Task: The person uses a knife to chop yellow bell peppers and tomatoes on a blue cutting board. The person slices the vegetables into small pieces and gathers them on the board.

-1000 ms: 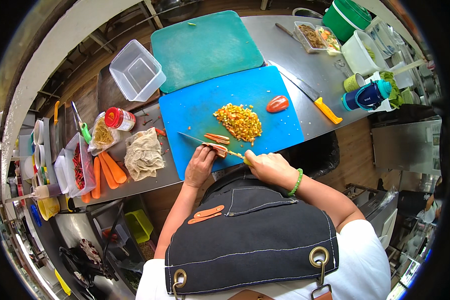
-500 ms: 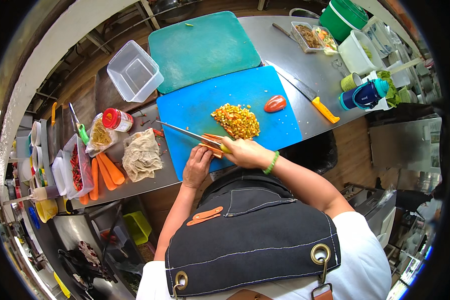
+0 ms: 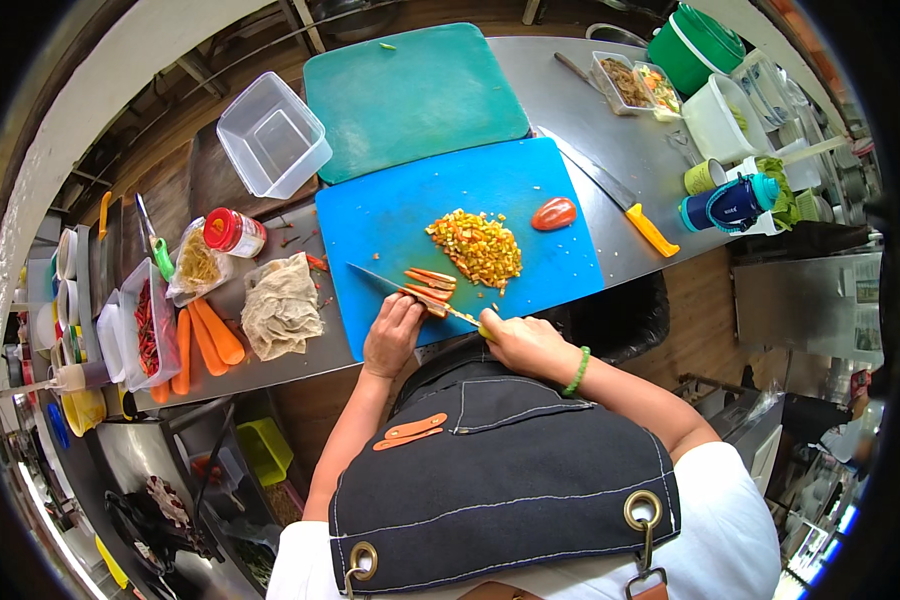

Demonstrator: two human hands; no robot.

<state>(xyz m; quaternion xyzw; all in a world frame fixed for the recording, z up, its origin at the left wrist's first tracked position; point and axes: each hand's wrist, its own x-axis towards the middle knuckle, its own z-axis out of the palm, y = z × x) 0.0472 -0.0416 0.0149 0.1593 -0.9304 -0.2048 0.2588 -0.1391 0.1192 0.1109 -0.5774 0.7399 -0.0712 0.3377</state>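
Note:
My right hand [image 3: 530, 347] is wrapped round the yellow-green handle of a kitchen knife [image 3: 378, 281]. Its blade slants up and left over the near part of the blue cutting board [image 3: 560, 260]. Beside the blade, the fingers of my left hand [image 3: 393, 335] are bent together, pressing the near end of some orange-red vegetable strips [image 3: 432, 279]; the fingertips are partly hidden. Farther up the board lies a pile of diced yellow, orange and red vegetable [image 3: 473, 248]. A red tomato half [image 3: 554, 213], cut side not showing, rests right of the pile.
A green cutting board [image 3: 410, 100] adjoins the blue one at the far side. On the right lies a yellow-handled knife [image 3: 620, 195] near a blue bottle [image 3: 725, 203]. Leftward are a crumpled cloth [image 3: 280, 306], carrots [image 3: 213, 340], a red-lidded jar [image 3: 234, 233] and a clear container [image 3: 275, 140].
My right hand has drawn the knife back toward me and to the right, turning the blade more steeply. The strips now show more openly. My left hand has barely moved.

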